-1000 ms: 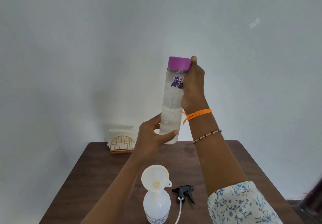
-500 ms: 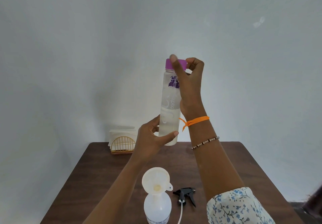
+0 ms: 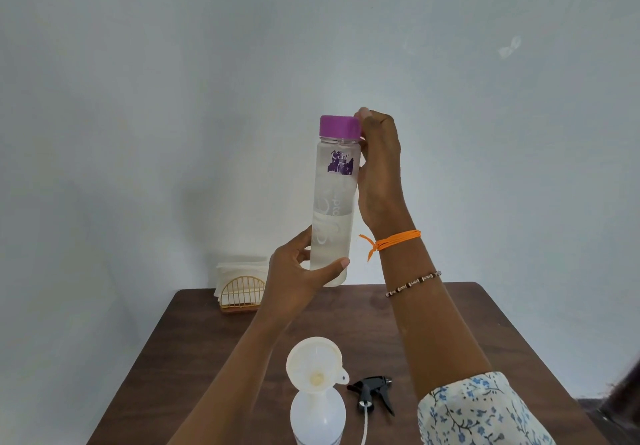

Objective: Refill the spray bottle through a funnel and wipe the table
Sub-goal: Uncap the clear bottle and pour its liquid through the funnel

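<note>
A tall clear water bottle (image 3: 333, 209), part full, is held upright above the brown table (image 3: 221, 351). My left hand (image 3: 298, 271) grips its lower end. My right hand (image 3: 379, 170) is at the bottle's right side, fingers curled round the far side of the purple cap (image 3: 339, 126). Near the table's front edge stands the white spray bottle (image 3: 318, 417) with a cream funnel (image 3: 314, 363) in its neck. The black spray head (image 3: 372, 392) with its tube lies on the table just right of it.
A gold wire holder with white napkins (image 3: 240, 285) stands at the table's back left corner against the pale wall. The table's right edge (image 3: 512, 333) runs diagonally beside my right forearm.
My right hand has turned on the cap: half a second ago its fingers crossed the cap's front, now they sit at its right and far side. The bottle stays upright.
</note>
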`<state>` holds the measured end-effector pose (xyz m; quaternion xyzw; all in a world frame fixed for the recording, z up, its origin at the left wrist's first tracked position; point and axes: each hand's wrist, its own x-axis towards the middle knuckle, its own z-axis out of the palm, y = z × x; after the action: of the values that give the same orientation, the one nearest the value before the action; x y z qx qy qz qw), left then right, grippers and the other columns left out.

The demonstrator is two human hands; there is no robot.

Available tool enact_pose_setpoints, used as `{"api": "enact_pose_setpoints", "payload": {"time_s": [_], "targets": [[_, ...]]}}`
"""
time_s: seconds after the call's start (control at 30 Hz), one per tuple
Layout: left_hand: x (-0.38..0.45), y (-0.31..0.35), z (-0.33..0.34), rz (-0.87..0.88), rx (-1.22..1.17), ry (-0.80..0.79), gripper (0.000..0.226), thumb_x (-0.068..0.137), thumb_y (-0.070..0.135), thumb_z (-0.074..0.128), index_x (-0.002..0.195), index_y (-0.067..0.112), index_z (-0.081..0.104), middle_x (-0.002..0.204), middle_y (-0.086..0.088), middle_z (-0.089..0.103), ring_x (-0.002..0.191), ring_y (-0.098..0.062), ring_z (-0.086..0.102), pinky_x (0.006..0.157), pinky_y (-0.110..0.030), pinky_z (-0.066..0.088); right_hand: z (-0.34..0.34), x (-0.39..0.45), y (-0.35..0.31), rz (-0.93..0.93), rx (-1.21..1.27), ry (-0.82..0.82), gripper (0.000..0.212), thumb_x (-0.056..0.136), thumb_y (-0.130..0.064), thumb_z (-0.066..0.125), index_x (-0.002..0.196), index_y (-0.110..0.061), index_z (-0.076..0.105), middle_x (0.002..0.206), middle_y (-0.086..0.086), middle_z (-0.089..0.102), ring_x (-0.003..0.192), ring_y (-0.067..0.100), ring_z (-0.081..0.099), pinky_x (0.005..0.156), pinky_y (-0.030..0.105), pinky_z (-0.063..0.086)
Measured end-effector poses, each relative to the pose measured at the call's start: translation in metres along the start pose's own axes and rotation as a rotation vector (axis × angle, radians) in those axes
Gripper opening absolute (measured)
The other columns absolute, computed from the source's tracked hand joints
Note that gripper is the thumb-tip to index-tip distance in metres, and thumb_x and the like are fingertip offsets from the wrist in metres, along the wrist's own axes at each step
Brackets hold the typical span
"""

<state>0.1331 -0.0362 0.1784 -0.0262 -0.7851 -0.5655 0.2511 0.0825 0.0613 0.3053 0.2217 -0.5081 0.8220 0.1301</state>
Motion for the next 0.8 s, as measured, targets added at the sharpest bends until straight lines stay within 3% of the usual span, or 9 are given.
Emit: {"api": "enact_pose_setpoints", "payload": {"time_s": [0.1,0.2,0.3,0.4,0.47,0.57,0.63,0.7,0.8], "targets": [[0.0,-0.001,-0.004,0.003,0.01,0.001,0.055,0.068,0.038,0.077,0.117,0.037,0.055,0.111,0.019,0.061,0.092,-0.001,0.061,0.064,-0.004,0.047,0.003,-0.001,0.002,-0.013,-0.118,-0.015,0.03,0.085,-0.027,0.065,0.106,-0.017,0.046,0.105,0.006,0.053,0.084,0.013,0.06,0.07,0.026,0.053],[0.0,-0.001,-0.005,0.0,0.013,-0.008,0.058,0.068,0.038,0.077,0.122,0.032,0.056,0.116,0.015,0.062,0.096,-0.008,0.063,0.072,-0.012,0.051,0.004,-0.003,0.001,-0.012,-0.14,0.003,0.039,0.082,-0.02,0.068,0.112,-0.018,0.043,0.109,0.009,0.053,0.091,0.019,0.06,0.071,0.027,0.055],[-0.002,-0.001,-0.007,-0.003,-0.007,-0.012,0.057,0.068,0.039,0.077,0.121,0.033,0.056,0.116,0.014,0.063,0.096,-0.008,0.064,0.074,-0.016,0.054,0.005,-0.004,-0.003,0.024,0.0,-0.014,0.021,0.092,-0.015,0.054,0.11,-0.014,0.043,0.095,0.0,0.056,0.075,0.005,0.061,0.062,0.022,0.051],[-0.003,0.002,-0.009,-0.009,-0.003,-0.007,0.054,0.068,0.037,0.078,0.117,0.037,0.056,0.112,0.017,0.063,0.094,-0.005,0.063,0.069,-0.009,0.051,0.007,-0.003,-0.005,0.044,0.079,-0.024,0.014,0.095,-0.016,0.046,0.109,-0.012,0.044,0.087,-0.005,0.054,0.061,-0.004,0.057,0.055,0.017,0.047],[-0.003,0.003,-0.01,-0.018,0.002,-0.002,0.054,0.068,0.037,0.077,0.117,0.038,0.055,0.112,0.018,0.062,0.094,-0.005,0.062,0.07,-0.008,0.05,0.01,-0.004,-0.006,0.027,0.004,-0.035,0.025,0.092,-0.021,0.054,0.113,-0.013,0.042,0.095,-0.003,0.054,0.071,0.0,0.061,0.062,0.022,0.051],[-0.003,0.004,-0.011,-0.021,-0.004,0.006,0.054,0.069,0.037,0.077,0.118,0.036,0.055,0.113,0.017,0.062,0.096,-0.008,0.063,0.076,-0.014,0.052,0.013,-0.006,-0.002,-0.01,-0.137,-0.036,0.05,0.081,-0.023,0.07,0.119,-0.019,0.038,0.115,0.008,0.05,0.098,0.021,0.061,0.077,0.033,0.056],[-0.003,0.003,-0.011,-0.017,-0.005,0.012,0.055,0.069,0.036,0.078,0.119,0.032,0.057,0.116,0.014,0.063,0.097,-0.011,0.063,0.08,-0.019,0.054,0.014,-0.006,-0.001,-0.012,-0.144,-0.03,0.056,0.077,-0.02,0.074,0.12,-0.021,0.037,0.119,0.014,0.05,0.104,0.027,0.06,0.08,0.035,0.056],[-0.003,0.003,-0.011,-0.017,-0.003,0.018,0.058,0.069,0.036,0.078,0.122,0.029,0.057,0.118,0.01,0.064,0.098,-0.013,0.064,0.083,-0.025,0.055,0.012,-0.005,-0.001,-0.004,-0.097,-0.04,0.05,0.081,-0.018,0.07,0.119,-0.021,0.037,0.112,0.013,0.055,0.1,0.026,0.062,0.077,0.033,0.056],[-0.001,0.004,-0.012,-0.012,-0.004,0.024,0.058,0.068,0.035,0.078,0.122,0.028,0.058,0.118,0.009,0.064,0.098,-0.014,0.064,0.082,-0.025,0.055,0.011,-0.006,-0.003,0.045,0.033,-0.073,0.023,0.094,-0.015,0.048,0.115,-0.018,0.04,0.088,0.0,0.059,0.074,0.007,0.06,0.061,0.023,0.05]]}}
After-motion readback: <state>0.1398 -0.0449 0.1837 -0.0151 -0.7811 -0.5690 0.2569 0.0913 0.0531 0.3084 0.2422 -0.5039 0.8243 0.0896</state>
